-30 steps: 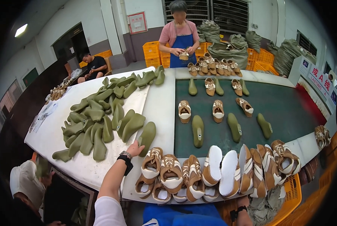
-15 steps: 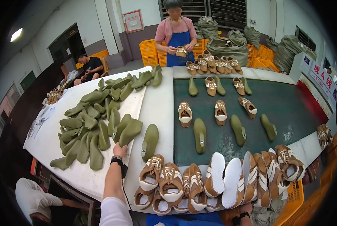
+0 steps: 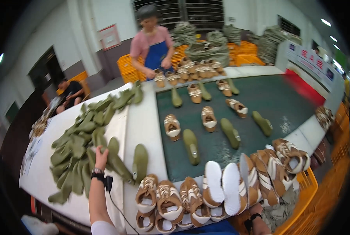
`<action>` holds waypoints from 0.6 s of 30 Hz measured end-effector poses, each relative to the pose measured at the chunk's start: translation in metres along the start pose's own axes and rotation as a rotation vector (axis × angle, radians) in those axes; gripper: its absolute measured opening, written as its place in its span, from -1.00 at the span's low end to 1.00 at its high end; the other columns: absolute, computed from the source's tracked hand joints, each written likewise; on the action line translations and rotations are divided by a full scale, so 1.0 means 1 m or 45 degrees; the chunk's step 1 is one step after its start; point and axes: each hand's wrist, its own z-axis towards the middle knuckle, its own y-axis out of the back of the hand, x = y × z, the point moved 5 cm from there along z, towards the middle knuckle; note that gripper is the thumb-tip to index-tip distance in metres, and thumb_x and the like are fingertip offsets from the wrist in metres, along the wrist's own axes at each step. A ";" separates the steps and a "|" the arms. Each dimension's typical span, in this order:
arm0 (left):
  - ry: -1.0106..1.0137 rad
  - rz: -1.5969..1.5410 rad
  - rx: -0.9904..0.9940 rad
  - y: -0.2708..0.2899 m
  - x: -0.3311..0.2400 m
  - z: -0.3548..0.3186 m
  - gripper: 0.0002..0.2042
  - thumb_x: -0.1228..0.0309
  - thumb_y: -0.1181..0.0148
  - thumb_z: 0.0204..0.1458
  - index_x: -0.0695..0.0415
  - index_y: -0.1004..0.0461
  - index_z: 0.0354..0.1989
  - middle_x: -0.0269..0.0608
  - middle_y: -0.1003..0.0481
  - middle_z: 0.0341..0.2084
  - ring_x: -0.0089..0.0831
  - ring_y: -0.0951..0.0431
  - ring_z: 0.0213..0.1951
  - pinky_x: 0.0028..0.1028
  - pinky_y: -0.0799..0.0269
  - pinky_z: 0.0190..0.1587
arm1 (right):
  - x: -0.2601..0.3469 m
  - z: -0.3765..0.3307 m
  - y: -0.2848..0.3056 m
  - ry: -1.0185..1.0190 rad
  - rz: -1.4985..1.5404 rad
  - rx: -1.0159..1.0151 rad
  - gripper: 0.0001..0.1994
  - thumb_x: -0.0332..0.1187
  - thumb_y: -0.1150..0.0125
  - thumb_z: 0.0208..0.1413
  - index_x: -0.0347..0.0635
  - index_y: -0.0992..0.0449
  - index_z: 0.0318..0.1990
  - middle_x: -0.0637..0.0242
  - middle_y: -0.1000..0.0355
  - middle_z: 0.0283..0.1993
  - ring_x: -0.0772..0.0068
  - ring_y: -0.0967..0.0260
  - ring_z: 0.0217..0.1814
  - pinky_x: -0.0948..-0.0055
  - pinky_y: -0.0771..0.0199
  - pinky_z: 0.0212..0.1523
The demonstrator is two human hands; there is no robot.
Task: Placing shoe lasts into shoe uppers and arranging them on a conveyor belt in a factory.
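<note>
My left hand [image 3: 101, 157] is at the right side of a heap of olive-green shoe lasts [image 3: 78, 147], its fingers closed on a shoe last [image 3: 92, 158] and partly hidden. Just right of it, another last [image 3: 120, 166] slants toward me. A single last [image 3: 140, 161] lies apart on the white table edge. My right hand [image 3: 256, 209] is low at the near edge, beside the brown and white sneakers [image 3: 201, 201]; those shoes hide its fingers. Two of the shoes there show white soles [image 3: 231, 188].
Sneakers [image 3: 208, 118] and lasts [image 3: 190, 147] stand in rows on the green surface [image 3: 257, 103]. Across the table, a person in a blue apron [image 3: 156, 53] handles sneakers. Another person [image 3: 71, 94] sits at the far left. A yellow crate [image 3: 310, 184] stands at the near right.
My view has swung right. My left hand has shifted to the heap; a last beside it now slants toward me. The person opposite has lowered a shoe to the far row.
</note>
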 end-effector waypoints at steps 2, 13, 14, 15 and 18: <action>0.116 -0.142 0.326 -0.099 -0.019 -0.035 -0.02 0.22 -0.32 -0.19 0.22 0.31 0.27 0.14 -0.21 0.03 -0.16 -0.25 0.07 -0.30 -0.22 0.10 | 0.043 -0.024 0.050 -0.192 -0.109 0.020 -0.67 -0.20 -0.04 0.00 -0.30 -0.46 -0.21 -0.10 -0.43 -0.24 -0.07 -0.39 -0.13 0.16 -0.41 -0.20; 0.001 0.542 0.569 -0.134 -0.009 -0.060 -0.41 0.27 -0.22 -0.19 0.32 -0.28 0.05 0.17 -0.18 0.10 -0.02 -0.19 0.14 -0.32 -0.12 0.18 | 0.092 -0.037 0.091 0.140 0.309 -0.163 -0.71 -0.37 -0.02 -0.05 -0.21 -0.40 -0.12 0.06 -0.40 -0.11 -0.01 -0.29 0.02 0.23 -0.25 -0.01; -0.005 0.562 0.539 -0.128 -0.008 -0.052 -0.42 0.28 -0.21 -0.18 0.34 -0.28 0.04 0.17 -0.21 0.06 0.00 -0.21 0.12 -0.30 -0.13 0.17 | 0.088 -0.040 0.091 0.094 0.397 -0.185 -0.71 -0.37 -0.01 -0.04 -0.21 -0.40 -0.12 0.06 -0.40 -0.10 -0.01 -0.28 0.04 0.23 -0.24 0.00; -0.008 0.582 0.503 -0.121 -0.005 -0.044 -0.43 0.29 -0.21 -0.17 0.35 -0.27 0.03 0.18 -0.23 0.02 0.02 -0.22 0.10 -0.29 -0.15 0.15 | 0.092 -0.041 0.096 0.052 0.487 -0.204 -0.71 -0.36 0.00 -0.02 -0.22 -0.40 -0.12 0.05 -0.40 -0.10 -0.01 -0.27 0.05 0.22 -0.23 0.01; -0.420 1.113 0.002 -0.073 0.016 -0.020 -0.44 0.30 -0.20 -0.15 0.34 -0.24 0.03 0.14 -0.33 -0.10 0.05 -0.28 0.02 -0.25 -0.21 0.10 | 0.079 -0.042 0.090 -0.066 0.431 -0.211 -0.72 -0.33 0.02 0.01 -0.24 -0.40 -0.12 0.03 -0.40 -0.10 -0.01 -0.27 0.05 0.22 -0.22 0.02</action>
